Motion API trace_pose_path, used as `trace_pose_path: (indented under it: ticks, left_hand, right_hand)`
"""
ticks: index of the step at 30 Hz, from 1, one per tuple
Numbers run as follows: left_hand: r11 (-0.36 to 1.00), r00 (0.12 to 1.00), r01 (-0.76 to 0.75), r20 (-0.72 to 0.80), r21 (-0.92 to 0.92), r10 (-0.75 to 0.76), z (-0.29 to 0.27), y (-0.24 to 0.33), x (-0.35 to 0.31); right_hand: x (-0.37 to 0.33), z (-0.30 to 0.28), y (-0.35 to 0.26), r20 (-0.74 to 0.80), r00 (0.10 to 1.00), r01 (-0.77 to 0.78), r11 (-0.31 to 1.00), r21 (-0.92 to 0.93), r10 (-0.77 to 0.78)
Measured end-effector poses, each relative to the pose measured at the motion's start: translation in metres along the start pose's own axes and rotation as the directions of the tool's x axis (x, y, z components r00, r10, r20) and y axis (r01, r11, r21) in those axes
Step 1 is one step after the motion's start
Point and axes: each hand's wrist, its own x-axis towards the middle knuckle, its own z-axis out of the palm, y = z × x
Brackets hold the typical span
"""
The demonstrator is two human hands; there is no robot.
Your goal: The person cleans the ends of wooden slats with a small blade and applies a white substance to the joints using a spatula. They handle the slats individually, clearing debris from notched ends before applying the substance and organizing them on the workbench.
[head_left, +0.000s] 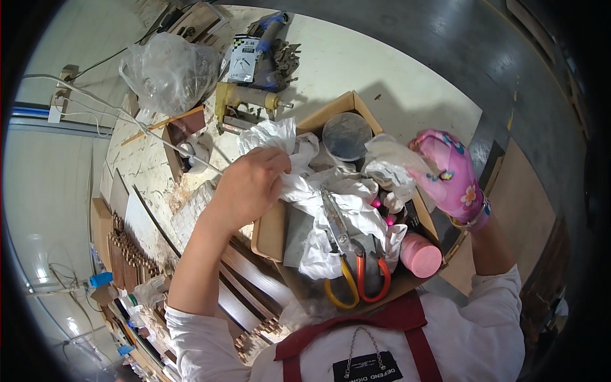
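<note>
A cardboard box [268, 237] full of mixed items sits in front of me on the table's edge. My bare left hand [251, 188] is closed on crumpled white cloth [270, 135] at the box's left side; its fingertips are partly hidden. In a pink floral glove, my right hand [453, 172] pinches a whitish, translucent crumpled sheet [389, 162] above the right side. Shears [340, 232] with one yellow and one red handle lie on more white cloth inside. A pink jar [421, 254] rests in the near right corner, a round clear container [347, 137] at the far end.
Beyond the box lie a yellow nail gun [251, 99], a blue air tool [270, 35] and a stuffed plastic bag [172, 73]. A pale cable [153, 130] crosses the left side. Stacked wooden strips [130, 258] stand at the left; a brown board [509, 223] is at right.
</note>
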Motion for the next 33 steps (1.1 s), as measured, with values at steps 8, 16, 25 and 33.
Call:
trace_pose_path:
  ticks: [8,16,25,33]
  left_hand:
    - [0.996,0.999,-0.049,0.019,0.07,0.048,-0.003,0.006,0.004]
    - [0.991,0.958,-0.024,0.286,0.128,-0.014,0.032,0.002,0.046]
    - [0.926,0.956,-0.231,0.247,0.298,0.159,0.034,0.007,0.028]
    - [0.991,0.801,-0.063,0.599,0.122,-0.023,0.03,0.003,0.032]
  right_hand:
    - [0.006,0.023,0.006,0.048,0.984,0.175,0.977,-0.122,-0.17]
    - [0.019,0.039,0.018,-0.123,0.983,0.169,0.943,0.287,-0.139]
    - [0.002,0.044,0.019,-0.05,0.992,0.118,0.985,0.122,-0.113]
    - [0.006,0.044,0.002,0.036,0.999,0.015,0.999,-0.032,-0.014]
